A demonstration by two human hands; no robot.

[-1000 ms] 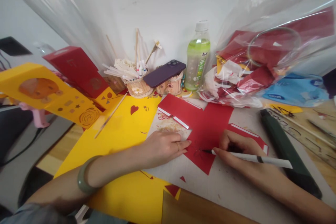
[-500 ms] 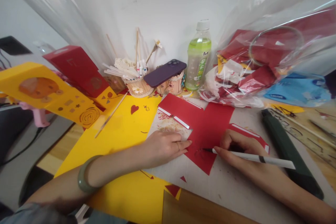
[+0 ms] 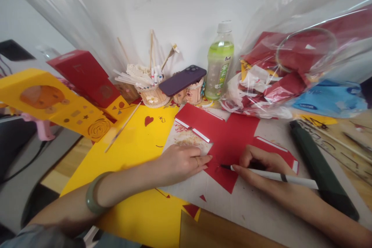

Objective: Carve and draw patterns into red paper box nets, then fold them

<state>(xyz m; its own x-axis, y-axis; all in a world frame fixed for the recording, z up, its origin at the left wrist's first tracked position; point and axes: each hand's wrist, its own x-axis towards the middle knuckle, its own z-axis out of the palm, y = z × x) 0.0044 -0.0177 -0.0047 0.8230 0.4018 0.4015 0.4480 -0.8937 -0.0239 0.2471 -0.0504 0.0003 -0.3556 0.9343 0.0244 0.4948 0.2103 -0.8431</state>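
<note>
A red paper cutout [image 3: 240, 131] with folded flaps and white strips along some edges lies on a grey board [image 3: 217, 217]. My left hand [image 3: 181, 162], with a ring on one finger, rests flat, its fingertips on the cutout's left edge. In my right hand [image 3: 261, 164] is a slim white pen [image 3: 300, 181] with a dark tip, gripped between thumb and fingers. The pen's tip meets the lower part of the red paper, where faint marks show. Small red scraps [image 3: 192, 210] lie nearer to me.
Yellow paper [image 3: 139, 217] covers the left side. Behind stand red and yellow boxes [image 3: 87, 77], a basket of pens [image 3: 154, 95], a phone [image 3: 183, 80] on another basket, and a green drink bottle [image 3: 221, 62]. A plastic bag [image 3: 276, 73] and a dark green cutter-like bar [image 3: 322, 170] are at right.
My right hand and the pen have shifted slightly left across the red paper. My left hand has stayed in place.
</note>
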